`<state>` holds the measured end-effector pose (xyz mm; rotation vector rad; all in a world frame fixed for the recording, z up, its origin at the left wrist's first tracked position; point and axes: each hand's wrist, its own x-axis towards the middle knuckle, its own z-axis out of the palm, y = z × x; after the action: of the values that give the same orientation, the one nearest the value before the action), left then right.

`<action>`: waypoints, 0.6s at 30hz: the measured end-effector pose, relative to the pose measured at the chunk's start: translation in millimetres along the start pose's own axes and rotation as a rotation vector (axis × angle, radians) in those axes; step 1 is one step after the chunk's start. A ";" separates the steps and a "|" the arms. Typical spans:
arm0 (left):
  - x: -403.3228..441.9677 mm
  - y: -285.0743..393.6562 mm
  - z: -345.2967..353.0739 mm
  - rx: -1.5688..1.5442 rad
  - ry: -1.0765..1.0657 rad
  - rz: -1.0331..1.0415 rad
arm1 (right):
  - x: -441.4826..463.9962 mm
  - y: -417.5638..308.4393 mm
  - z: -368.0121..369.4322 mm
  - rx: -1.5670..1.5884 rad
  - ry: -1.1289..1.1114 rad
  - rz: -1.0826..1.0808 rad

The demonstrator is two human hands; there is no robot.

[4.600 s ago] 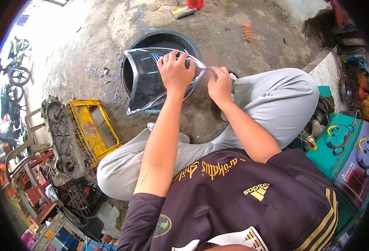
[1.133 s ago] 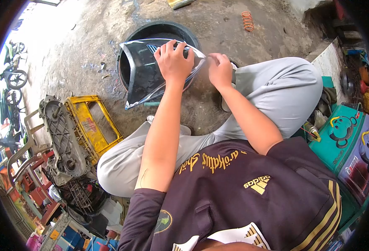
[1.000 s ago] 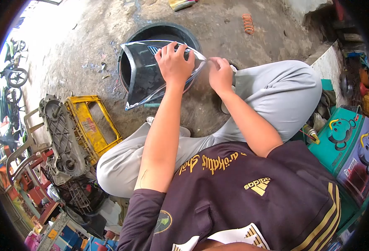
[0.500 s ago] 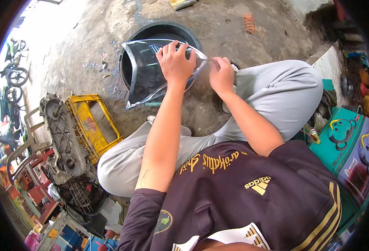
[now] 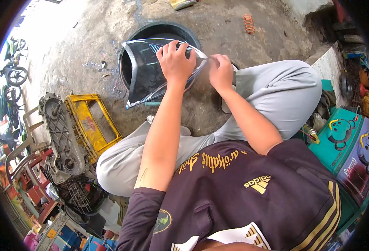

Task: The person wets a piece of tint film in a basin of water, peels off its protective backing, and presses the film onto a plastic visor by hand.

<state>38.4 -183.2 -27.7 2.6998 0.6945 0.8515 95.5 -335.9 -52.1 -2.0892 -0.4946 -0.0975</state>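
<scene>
The black motorbike panel (image 5: 144, 75) sits across the tub (image 5: 164, 25), at 11 o'clock. It looks light, stiff, maybe slippery: hold its edges. Left hand (image 5: 176, 63) rests half-open on it; right hand (image 5: 221, 73) curls by its tip, grip unclear.

Stained concrete floor (image 5: 103, 37) | bright light at left | red chair (image 5: 29, 167), apparently plastic | pale wall (image 5: 327, 67) at right

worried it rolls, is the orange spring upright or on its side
On its side: the orange spring shows its coils in a row.
</scene>
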 end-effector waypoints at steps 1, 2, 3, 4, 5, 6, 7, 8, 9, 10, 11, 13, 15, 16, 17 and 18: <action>0.0 -0.1 -0.1 -0.006 -0.003 0.000 | -2.0 -0.8 -0.6 0.000 -0.001 0.000; 1.2 -1.0 0.4 -0.011 -0.004 -0.001 | -4.5 -0.7 -1.3 0.000 -0.027 0.024; 1.8 -1.5 0.6 -0.011 -0.001 -0.002 | -5.3 -0.2 -1.4 -0.001 -0.054 0.048; 1.5 -1.3 1.0 0.001 0.000 -0.003 | -3.0 1.0 -0.7 -0.002 -0.053 0.044; 1.2 -0.5 1.2 0.013 -0.001 -0.003 | -0.2 1.6 -0.1 -0.003 -0.047 0.067; 0.6 -0.1 1.2 0.012 0.000 -0.003 | 0.8 2.0 0.3 -0.002 -0.042 0.092; 0.1 0.1 0.9 0.006 -0.004 -0.006 | -1.9 1.7 -0.6 -0.002 -0.042 0.092; 0.6 -0.7 0.9 0.000 -0.006 -0.008 | -5.6 -1.1 -2.0 0.004 -0.052 0.083; 1.7 -1.6 0.9 0.002 -0.002 -0.006 | -5.7 -3.6 -1.7 0.012 -0.062 0.071; 1.8 -1.7 1.2 -0.020 0.008 -0.002 | -3.4 -4.0 -0.6 0.013 -0.063 0.067; 1.5 -0.6 1.1 -0.044 0.015 0.003 | -2.2 -3.7 -0.6 0.022 -0.052 0.066; 1.2 0.4 1.0 -0.040 0.012 -0.001 | -2.2 -2.1 -2.4 0.027 -0.038 0.066; 0.8 -0.4 0.8 -0.033 0.007 0.003 | -3.1 -3.7 -2.5 0.013 -0.040 0.056; 1.6 -0.9 0.5 -0.040 0.010 0.005 | -2.9 -5.6 -1.6 0.017 -0.037 0.053; 2.1 -0.6 -0.2 -0.049 0.011 0.004 | -4.2 -6.3 -1.8 0.011 -0.058 0.068; 2.1 -0.2 -0.6 -0.050 0.013 0.002 | -5.0 -6.0 -3.1 0.003 -0.080 0.085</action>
<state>39.4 -181.9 -26.2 2.6538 0.6642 0.8764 89.0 -337.2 -46.9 -2.1148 -0.4535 0.0365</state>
